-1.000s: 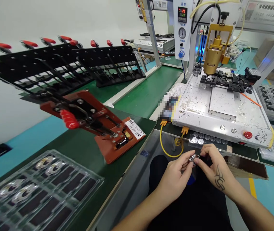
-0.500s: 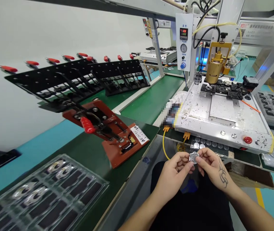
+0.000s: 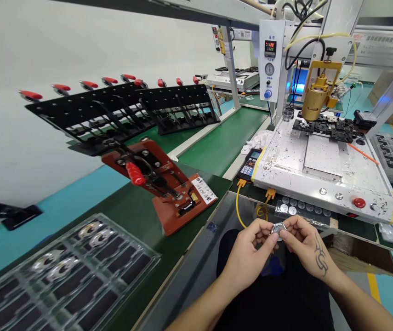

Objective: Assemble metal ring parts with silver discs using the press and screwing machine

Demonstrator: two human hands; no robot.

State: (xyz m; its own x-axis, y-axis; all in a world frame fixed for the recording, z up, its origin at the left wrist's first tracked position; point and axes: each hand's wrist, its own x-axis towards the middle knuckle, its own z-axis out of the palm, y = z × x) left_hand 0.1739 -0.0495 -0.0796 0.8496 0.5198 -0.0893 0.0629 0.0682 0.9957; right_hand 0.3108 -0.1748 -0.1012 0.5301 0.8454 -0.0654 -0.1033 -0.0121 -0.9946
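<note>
Step in hand, by judgement: two-handed handling of small, round, silver metal part [image 3: 278, 228]; exact operation unclear. Part location: sitting between fingertips, above black-clothed lap [image 3: 275, 303], near front edge of white metal machine with gold cylinder [image 3: 325, 161]. Next move, by judgement: calling for light, even fingertip pressure, surface being glossy. Left hand [image 3: 253, 243]: nearly closed, thumb and forefinger pinching part's left side. Right hand [image 3: 303, 236]: nearly closed, pinching right side. Pose: both wrists angling inward, remaining fingers curling.
</note>
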